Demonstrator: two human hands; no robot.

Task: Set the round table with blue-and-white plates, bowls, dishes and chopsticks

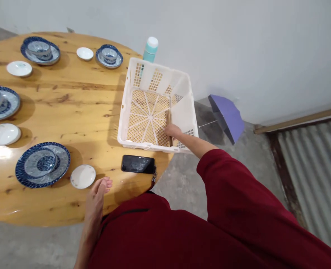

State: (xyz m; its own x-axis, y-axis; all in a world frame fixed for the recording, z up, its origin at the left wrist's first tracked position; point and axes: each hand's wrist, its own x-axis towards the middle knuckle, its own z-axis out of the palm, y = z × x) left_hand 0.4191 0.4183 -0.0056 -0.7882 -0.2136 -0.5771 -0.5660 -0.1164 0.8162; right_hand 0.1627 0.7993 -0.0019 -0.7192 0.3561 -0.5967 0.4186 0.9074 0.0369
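Note:
My right hand [173, 131] reaches into a white plastic basket [180, 80] and its fingers close around brown chopsticks [168, 117]. The bundle lies along the basket's right side, partly covered by my hand. My left hand [98, 192] rests over the near table edge, fingers loosely bent and apart from the thumb, holding nothing. Just beyond it lies a small white dish [83, 176]. To the left of that dish, a blue-and-white plate [21, 166] carries a patterned bowl [46, 163].
A black phone [137, 164] lies in front of the basket. Behind the basket stands a turquoise bottle [150, 50]. More plates, bowls and small dishes are spread around the wooden table [70, 108]. An open purple umbrella [227, 114] sits on the floor by the wall.

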